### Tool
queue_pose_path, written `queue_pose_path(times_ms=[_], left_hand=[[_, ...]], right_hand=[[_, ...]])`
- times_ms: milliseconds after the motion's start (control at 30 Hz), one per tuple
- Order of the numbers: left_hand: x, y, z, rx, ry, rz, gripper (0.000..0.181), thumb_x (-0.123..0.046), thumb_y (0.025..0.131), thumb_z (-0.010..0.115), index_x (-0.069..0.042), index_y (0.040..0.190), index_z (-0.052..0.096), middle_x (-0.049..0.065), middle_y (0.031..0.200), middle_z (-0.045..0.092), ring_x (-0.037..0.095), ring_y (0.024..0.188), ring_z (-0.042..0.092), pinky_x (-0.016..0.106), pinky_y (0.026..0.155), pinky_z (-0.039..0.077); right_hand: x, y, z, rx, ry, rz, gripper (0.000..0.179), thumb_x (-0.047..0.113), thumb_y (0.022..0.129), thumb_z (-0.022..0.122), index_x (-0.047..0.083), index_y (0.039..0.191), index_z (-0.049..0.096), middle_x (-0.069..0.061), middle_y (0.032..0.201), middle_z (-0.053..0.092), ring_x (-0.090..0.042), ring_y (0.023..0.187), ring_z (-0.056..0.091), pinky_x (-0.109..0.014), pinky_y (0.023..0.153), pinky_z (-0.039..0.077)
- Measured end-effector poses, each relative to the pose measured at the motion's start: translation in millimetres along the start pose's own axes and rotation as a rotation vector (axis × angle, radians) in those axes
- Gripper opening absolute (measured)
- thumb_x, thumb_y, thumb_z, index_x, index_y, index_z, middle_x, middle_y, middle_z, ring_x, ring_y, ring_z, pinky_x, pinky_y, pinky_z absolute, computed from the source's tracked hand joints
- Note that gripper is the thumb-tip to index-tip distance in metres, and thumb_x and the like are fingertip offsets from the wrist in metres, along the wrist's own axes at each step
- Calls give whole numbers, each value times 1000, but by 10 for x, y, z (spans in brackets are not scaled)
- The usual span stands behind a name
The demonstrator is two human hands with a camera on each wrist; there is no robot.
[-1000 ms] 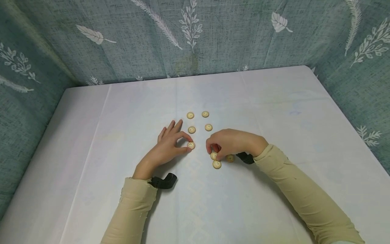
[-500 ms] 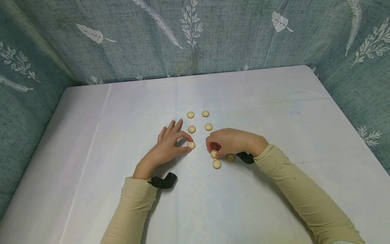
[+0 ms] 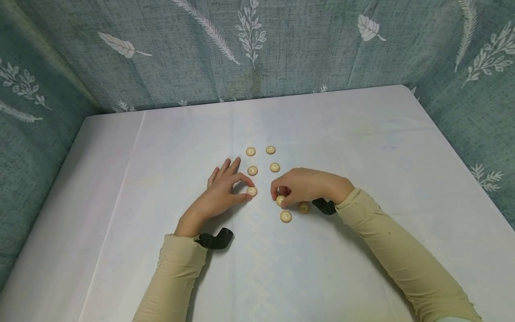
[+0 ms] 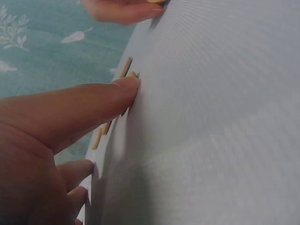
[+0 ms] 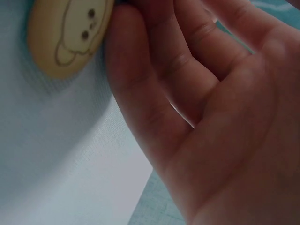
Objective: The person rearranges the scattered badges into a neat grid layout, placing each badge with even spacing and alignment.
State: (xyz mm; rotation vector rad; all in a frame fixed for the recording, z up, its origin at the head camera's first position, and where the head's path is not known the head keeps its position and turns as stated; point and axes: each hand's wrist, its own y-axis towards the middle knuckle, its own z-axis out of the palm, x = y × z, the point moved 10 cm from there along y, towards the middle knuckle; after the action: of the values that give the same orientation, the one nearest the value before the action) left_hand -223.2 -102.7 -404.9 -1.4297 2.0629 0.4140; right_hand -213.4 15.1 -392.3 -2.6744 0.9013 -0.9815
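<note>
In the head view my left hand (image 3: pixel 219 194) pinches a small round wooden disc (image 3: pixel 251 191) by its edges between thumb and index finger, the other fingers spread. The disc is flat to the tabletop. To its right, my right hand (image 3: pixel 306 185) pinches another disc (image 3: pixel 280 201), partly covered by the fingers. One disc (image 3: pixel 286 217) lies just nearer than that hand, and another disc (image 3: pixel 304 207) lies beneath its wrist side. Close up in the right wrist view, a disc (image 5: pixel 72 35) bears a cartoon animal face. My left thumb (image 4: pixel 117 96) hides part of the discs seen edge-on in the left wrist view.
Beyond the hands lie two pairs of similar discs, among them a left far disc (image 3: pixel 251 151) and a right nearer disc (image 3: pixel 275 167). A pale cloth covers the table (image 3: pixel 169 147). Green leaf-print curtains (image 3: pixel 306 49) hang around its back and sides.
The disc in my right fingers has slid slightly away from me, opening a gap to the nearer disc. My left hand and its disc have stayed in place.
</note>
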Motion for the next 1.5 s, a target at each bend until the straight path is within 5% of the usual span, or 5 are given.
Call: queue_pose_path(times_ms=[667, 1500], left_hand=[[13, -2, -2, -3, 4, -4, 17, -32, 77, 68, -29, 93, 60, 6, 148, 11, 22, 135, -4, 44, 103, -6], [7, -6, 0, 0, 3, -8, 17, -32, 78, 68, -29, 93, 60, 6, 148, 10, 23, 135, -5, 44, 103, -7]], right_hand=[[-84, -3, -22, 16, 70, 14, 19, 14, 81, 61, 23, 97, 60, 7, 76, 55, -9, 69, 50, -26, 65, 42], [-399, -70, -215, -70, 139, 94, 20, 13, 80, 64, 19, 98, 62, 6, 76, 59, -12, 72, 52, -30, 68, 42]])
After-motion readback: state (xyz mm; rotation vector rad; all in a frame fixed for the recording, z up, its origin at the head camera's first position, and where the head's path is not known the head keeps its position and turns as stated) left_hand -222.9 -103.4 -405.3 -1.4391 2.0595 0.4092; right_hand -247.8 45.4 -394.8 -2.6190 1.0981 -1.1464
